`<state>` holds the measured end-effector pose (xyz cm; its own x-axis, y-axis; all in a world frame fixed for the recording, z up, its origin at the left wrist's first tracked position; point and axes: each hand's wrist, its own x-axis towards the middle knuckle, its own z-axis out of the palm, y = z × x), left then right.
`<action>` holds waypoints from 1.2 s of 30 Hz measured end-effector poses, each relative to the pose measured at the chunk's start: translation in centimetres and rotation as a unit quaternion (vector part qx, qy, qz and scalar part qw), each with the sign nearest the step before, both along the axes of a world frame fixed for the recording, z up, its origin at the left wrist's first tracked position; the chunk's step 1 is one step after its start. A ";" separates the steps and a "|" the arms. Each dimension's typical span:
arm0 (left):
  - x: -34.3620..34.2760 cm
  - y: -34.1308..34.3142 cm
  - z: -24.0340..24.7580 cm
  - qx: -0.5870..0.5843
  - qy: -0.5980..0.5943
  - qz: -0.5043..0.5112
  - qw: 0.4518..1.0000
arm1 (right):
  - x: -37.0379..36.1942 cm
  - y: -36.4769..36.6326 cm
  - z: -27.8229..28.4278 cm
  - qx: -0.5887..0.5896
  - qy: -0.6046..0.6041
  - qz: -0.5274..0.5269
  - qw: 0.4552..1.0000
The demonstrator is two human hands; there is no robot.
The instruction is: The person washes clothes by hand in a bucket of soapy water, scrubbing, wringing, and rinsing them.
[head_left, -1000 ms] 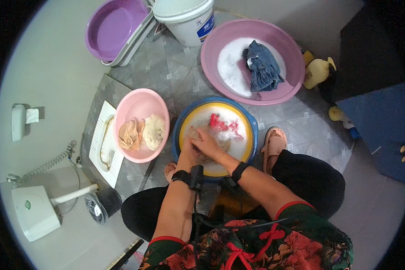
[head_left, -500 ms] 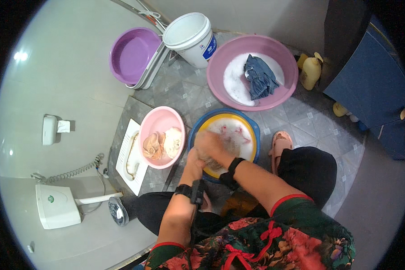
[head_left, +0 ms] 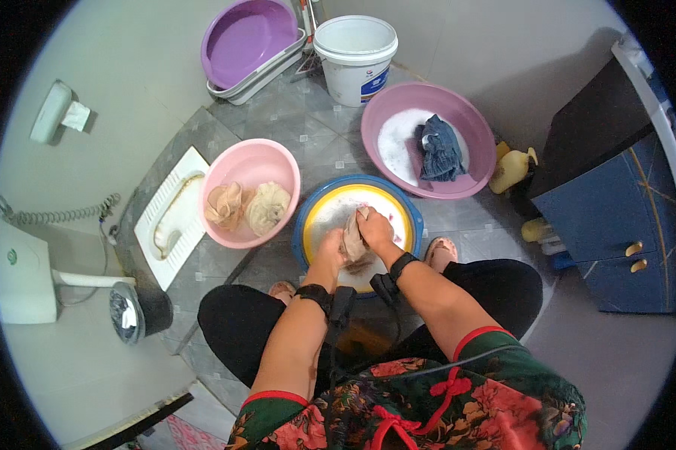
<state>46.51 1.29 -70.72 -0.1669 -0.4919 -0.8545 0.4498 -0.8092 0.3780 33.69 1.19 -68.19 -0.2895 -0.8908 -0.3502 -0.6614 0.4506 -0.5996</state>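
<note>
A greyish-beige wet cloth is bunched between my two hands, above a yellow basin that sits within a blue one. My left hand is closed on the cloth's left side. Gripping its upper right part is my right hand. White suds float in the yellow basin, with some small reddish bits showing among them. What kind of garment the cloth is, I cannot tell. Below the hands, part of the cloth hangs toward the water.
Left of the basins, a pink basin holds beige and cream cloths, beside a squat toilet. A mauve tub with suds and blue denim stands at the far right. Behind are a white bucket and purple basin.
The view has shifted, so the surroundings sit differently. My hands were blurred and close together over the suds; now they are steadier and slightly apart, with the cloth plainly between them.
</note>
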 end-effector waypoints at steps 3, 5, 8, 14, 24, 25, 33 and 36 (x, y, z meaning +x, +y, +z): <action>1.1 0.1 -0.3 -0.034 0.030 0.034 0.998 | 0.9 -0.6 0.9 -0.082 -0.032 0.051 0.995; 1.7 -0.3 -0.1 -0.049 0.130 0.077 0.987 | 2.7 -1.0 2.3 -0.078 -0.128 0.072 0.986; 3.6 -0.3 0.4 -0.059 0.042 0.130 0.989 | 7.8 0.4 7.4 -0.115 -0.176 0.127 0.969; 3.8 -1.2 -1.2 -0.077 -0.033 0.010 0.996 | 7.4 -0.9 3.5 -0.157 -0.094 0.053 0.982; -2.0 -2.1 -7.4 -0.029 0.076 0.031 0.996 | 6.1 -0.3 -9.0 -0.308 0.038 0.089 0.946; -1.1 -1.8 -7.2 -0.021 0.056 0.037 0.998 | 7.5 -0.1 -8.0 -0.299 0.024 0.113 0.947; 1.5 -3.3 -7.0 -0.150 -0.064 0.043 0.986 | 0.3 -3.4 -10.6 -0.068 -0.013 -0.075 0.995; 2.1 -4.3 -6.5 -0.238 -0.454 -0.154 0.844 | -1.4 -2.6 -14.0 -0.059 0.007 -0.182 0.981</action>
